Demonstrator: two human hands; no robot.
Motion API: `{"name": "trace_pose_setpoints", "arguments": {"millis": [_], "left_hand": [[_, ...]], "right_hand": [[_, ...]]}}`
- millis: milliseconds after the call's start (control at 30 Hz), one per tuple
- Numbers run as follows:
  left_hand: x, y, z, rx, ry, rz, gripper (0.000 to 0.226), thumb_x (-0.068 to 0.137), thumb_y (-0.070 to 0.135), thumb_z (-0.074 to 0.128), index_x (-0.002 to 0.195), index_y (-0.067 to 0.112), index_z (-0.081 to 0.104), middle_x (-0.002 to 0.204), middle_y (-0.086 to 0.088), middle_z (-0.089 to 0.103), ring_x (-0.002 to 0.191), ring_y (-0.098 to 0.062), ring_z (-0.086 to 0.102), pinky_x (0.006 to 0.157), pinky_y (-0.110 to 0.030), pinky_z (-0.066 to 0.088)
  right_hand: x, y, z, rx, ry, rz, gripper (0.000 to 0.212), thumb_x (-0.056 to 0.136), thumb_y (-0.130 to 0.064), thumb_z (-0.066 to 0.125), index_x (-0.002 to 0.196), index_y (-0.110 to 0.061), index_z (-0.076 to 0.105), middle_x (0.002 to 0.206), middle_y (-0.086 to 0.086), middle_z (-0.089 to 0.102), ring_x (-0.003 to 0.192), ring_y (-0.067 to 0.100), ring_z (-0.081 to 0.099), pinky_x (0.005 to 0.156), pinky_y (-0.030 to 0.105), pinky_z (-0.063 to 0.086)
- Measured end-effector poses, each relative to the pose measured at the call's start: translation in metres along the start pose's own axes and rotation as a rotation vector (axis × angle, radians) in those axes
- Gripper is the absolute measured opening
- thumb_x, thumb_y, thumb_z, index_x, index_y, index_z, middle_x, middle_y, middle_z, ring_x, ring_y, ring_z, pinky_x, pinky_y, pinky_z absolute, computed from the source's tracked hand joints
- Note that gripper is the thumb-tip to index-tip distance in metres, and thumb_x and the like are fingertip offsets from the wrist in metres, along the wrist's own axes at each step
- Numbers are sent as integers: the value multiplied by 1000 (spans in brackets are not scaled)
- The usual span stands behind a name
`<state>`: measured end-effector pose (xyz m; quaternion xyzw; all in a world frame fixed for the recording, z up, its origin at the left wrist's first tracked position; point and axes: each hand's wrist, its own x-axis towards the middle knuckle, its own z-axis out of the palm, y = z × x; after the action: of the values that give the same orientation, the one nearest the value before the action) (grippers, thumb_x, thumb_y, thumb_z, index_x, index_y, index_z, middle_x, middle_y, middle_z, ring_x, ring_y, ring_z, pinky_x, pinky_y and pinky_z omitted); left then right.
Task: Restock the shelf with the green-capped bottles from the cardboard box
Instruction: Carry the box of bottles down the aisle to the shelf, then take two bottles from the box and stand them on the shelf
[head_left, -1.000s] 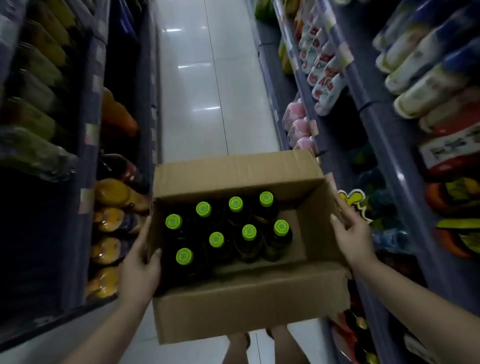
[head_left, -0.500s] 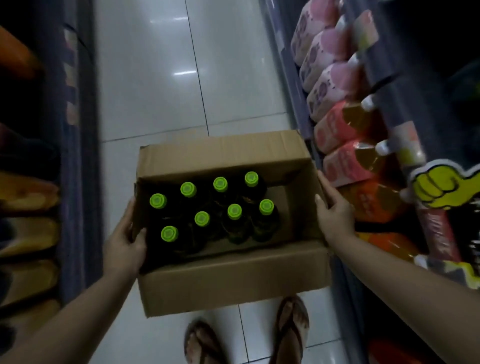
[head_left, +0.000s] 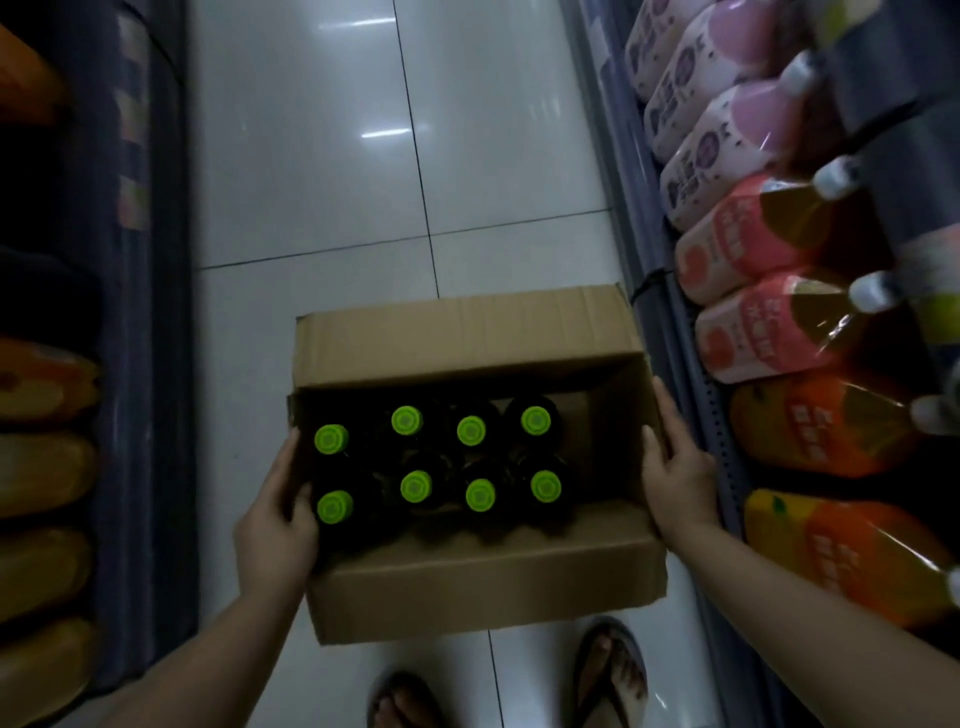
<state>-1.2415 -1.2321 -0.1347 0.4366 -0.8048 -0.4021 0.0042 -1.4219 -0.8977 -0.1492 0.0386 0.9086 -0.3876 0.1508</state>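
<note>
An open cardboard box (head_left: 467, 582) hangs in the aisle above the white floor. Several dark bottles with green caps (head_left: 415, 486) stand upright inside it in two rows; the box's right end holds none. My left hand (head_left: 275, 530) grips the box's left wall, fingers hooked over the rim. My right hand (head_left: 675, 473) presses flat against the right wall. The shelf (head_left: 711, 415) on the right stands close beside the box.
Large bottles with pink, salmon and orange labels (head_left: 748, 332) lie along the right shelf. Yellow-orange bottles (head_left: 41, 473) fill the dim left shelf. My sandalled feet (head_left: 608, 675) stand on the tiled floor (head_left: 311, 156) just below the box.
My view has tilted down from looking along the aisle to the floor and my feet. The box has sunk lower and sits closer to the right shelf, both hands still on it.
</note>
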Motion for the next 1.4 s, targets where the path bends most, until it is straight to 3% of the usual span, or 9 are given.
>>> {"name": "trace_pose_setpoints", "arguments": {"millis": [167, 333, 433, 600, 767, 900, 1067, 1200, 1400], "left_hand": [[4, 2, -8, -63, -125, -17, 63, 94, 8, 55, 143, 43, 36, 139, 19, 45, 131, -12, 45, 107, -37, 40], [-19, 44, -21, -141, -56, -73, 55, 93, 13, 57, 142, 34, 43, 141, 6, 53, 129, -14, 49, 107, -38, 41], [-48, 84, -23, -244, -22, -23, 48, 91, 12, 61, 134, 32, 53, 134, 7, 58, 126, -11, 52, 101, -24, 41], [-80, 135, -9, -405, -202, -27, 49, 89, 11, 65, 127, 39, 54, 127, 19, 59, 121, 2, 52, 95, -9, 40], [-88, 144, 22, -485, -262, -124, 46, 87, 7, 67, 125, 30, 57, 122, 19, 58, 121, -4, 53, 88, 1, 39], [-80, 121, 58, -475, -310, -177, 47, 86, 10, 69, 118, 40, 54, 116, 28, 53, 119, -2, 49, 83, 4, 37], [-68, 91, 98, -357, -354, -126, 52, 82, 9, 73, 130, 20, 55, 142, 1, 49, 133, -7, 40, 105, -15, 32], [-61, 86, 118, -181, -318, 14, 56, 76, 3, 76, 128, 13, 60, 138, 0, 51, 131, -10, 42, 104, -12, 26], [-64, 92, 125, -220, -178, -35, 44, 75, -7, 71, 115, 11, 69, 129, -3, 61, 124, -18, 53, 103, -18, 35]], "right_hand": [[-3, -7, -5, -39, -77, 21, 62, 99, -19, 47, 143, -54, 22, 103, 4, 66, 67, 5, 57, 50, 7, 41], [-27, -36, -30, 15, -154, 59, 59, 98, -16, 50, 146, -42, 27, 145, 0, 48, 126, 21, 50, 95, 29, 43], [-48, -64, -46, 29, -218, 32, 59, 97, -15, 53, 145, -41, 30, 148, -1, 45, 132, 20, 46, 102, 33, 42], [-71, -107, -52, 64, -323, 7, 63, 93, -17, 59, 141, -46, 29, 146, -2, 45, 133, 17, 44, 107, 42, 43], [-77, -110, -32, 184, -346, 55, 67, 90, -18, 65, 129, -62, 33, 139, -17, 41, 132, 6, 40, 105, 29, 40], [-65, -84, -1, 225, -369, 148, 62, 87, -21, 68, 136, -46, 40, 146, -11, 42, 137, 11, 38, 110, 35, 38], [-47, -54, 25, 45, -410, 136, 61, 80, -27, 76, 135, -28, 52, 151, -3, 39, 138, 14, 35, 112, 32, 32], [-42, -41, 36, -3, -433, 96, 59, 77, -16, 78, 131, -24, 56, 149, 1, 42, 138, 16, 37, 109, 22, 27], [-44, -40, 39, 79, -363, 83, 54, 81, -7, 73, 130, -23, 58, 148, 1, 43, 128, 2, 35, 102, 7, 25]]}}
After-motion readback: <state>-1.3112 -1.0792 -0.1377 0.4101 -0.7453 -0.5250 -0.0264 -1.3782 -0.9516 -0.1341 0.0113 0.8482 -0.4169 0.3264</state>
